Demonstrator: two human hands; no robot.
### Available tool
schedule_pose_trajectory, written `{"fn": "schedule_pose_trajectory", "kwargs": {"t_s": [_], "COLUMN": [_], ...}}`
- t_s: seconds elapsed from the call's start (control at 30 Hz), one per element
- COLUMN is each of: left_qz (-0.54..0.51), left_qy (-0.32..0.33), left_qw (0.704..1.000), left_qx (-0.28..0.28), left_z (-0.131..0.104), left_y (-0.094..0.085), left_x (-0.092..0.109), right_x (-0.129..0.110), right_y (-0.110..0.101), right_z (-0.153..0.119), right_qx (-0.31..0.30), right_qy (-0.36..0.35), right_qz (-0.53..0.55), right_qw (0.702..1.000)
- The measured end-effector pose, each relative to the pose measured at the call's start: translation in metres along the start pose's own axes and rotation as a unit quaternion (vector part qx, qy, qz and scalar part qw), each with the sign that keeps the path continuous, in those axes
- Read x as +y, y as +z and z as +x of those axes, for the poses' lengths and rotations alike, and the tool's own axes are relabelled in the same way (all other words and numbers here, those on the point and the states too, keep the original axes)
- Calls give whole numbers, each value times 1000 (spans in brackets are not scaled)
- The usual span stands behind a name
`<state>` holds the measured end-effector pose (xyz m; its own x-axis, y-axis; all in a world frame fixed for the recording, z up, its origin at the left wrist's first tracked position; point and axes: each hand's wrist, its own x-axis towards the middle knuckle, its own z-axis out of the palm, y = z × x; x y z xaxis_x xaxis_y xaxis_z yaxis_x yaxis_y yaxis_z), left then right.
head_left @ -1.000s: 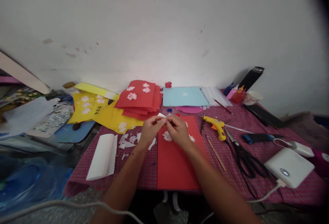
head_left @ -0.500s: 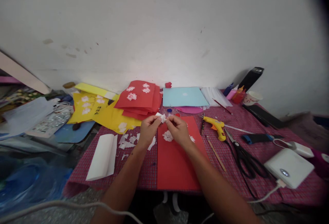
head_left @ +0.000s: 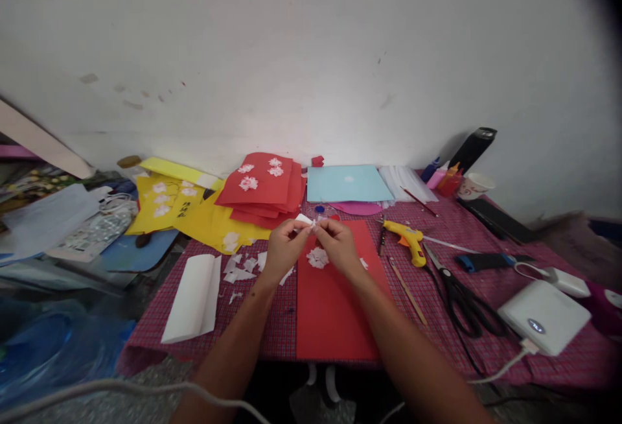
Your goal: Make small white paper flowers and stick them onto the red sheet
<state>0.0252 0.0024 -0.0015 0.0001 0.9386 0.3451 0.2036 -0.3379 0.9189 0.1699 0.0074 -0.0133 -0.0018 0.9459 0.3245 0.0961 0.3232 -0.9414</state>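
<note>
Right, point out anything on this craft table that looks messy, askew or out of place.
White paper scraps lie scattered on the checked tablecloth beside the left hand. The yellow sheets are fanned out crooked, some past the cloth's edge. Both hands pinch a small white paper piece above the red card. Nothing looks spilled or broken.

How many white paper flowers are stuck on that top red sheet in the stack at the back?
3, as far as I can tell, on the top red sheet: one at its left edge, one near the top, one lower down. Sheets underneath may hide more.
</note>
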Motion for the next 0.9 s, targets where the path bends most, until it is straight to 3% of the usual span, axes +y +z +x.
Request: {"fn": "schedule_pose_trajectory", "kwargs": {"t_s": [0.2,0.53,0.73,0.9], "left_qz": [-7,-15,-23,-94], "left_qy": [-15,-44,8,-54], "left_qw": [1000,999,1000,994], "left_qx": [3,10,6,30], "left_z": [0,0,0,2], "left_y": [0,0,-1,0], "left_x": [-2,0,5,1], "right_x": [-3,-1,-2,-3], "right_y": [0,2,3,0], "right_z": [1,0,0,0], "right_qx": [8,7,-6,-13], "right_qy": [28,8,1,51], "right_qz": [39,35,38,63], "right_qw": [999,999,999,997]}}
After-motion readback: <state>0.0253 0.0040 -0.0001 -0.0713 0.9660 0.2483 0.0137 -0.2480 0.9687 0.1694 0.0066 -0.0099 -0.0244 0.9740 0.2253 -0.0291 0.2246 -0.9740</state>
